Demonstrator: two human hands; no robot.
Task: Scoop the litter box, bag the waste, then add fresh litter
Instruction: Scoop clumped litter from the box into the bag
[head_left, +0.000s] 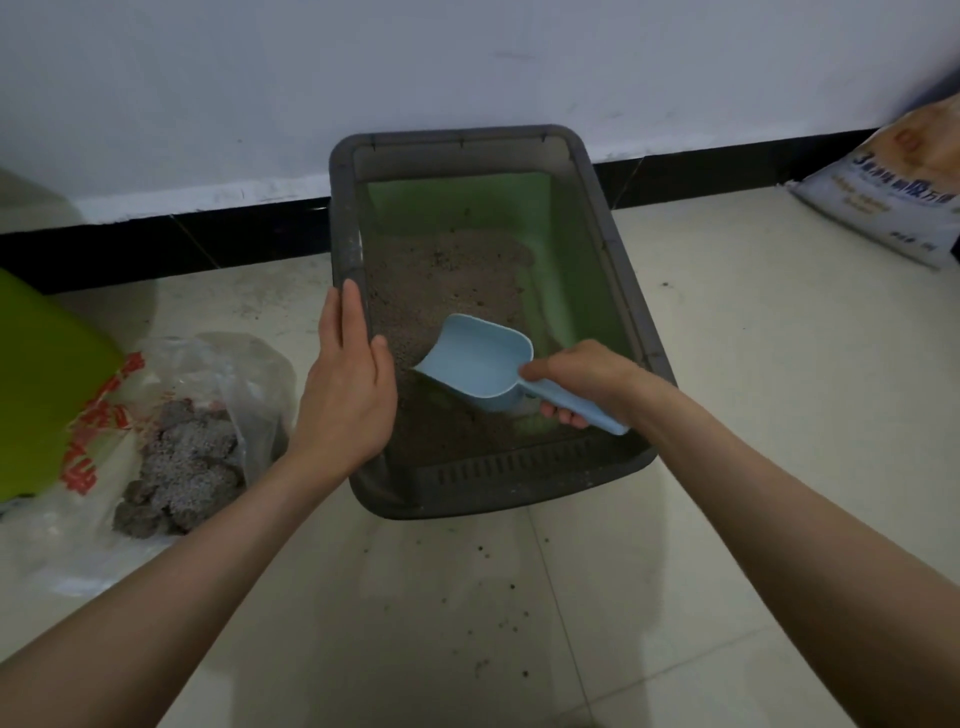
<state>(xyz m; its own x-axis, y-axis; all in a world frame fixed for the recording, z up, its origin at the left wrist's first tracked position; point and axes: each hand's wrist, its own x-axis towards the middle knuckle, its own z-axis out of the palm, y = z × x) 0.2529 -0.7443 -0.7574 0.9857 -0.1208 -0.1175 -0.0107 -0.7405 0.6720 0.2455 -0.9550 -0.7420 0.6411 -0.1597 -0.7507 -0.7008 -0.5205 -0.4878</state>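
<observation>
Gripped blue scoop (480, 361) by its handle in right hand (582, 376), mouth aimed leftward into litter (441, 280); left hand (348, 374) clasped litter box (345, 218) rim.

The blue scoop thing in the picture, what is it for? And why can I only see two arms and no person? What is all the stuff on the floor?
The camera sits on the person's head and looks down, so you see only their arms. There is just this one picture.

The blue scoop is for digging dirty clumps out of a cat's toilet. The right hand holds its handle, fingers curled round it. The scoop looks empty and is inside the grey litter box, which has gritty litter in the bottom.

The left hand grips the box's left rim.

On the tiled floor, to the left, lies a clear plastic bag with grey clumps already in it. Far right, a white sack leans on the wall, probably fresh litter. A green thing at the left edge is cut off.
</observation>
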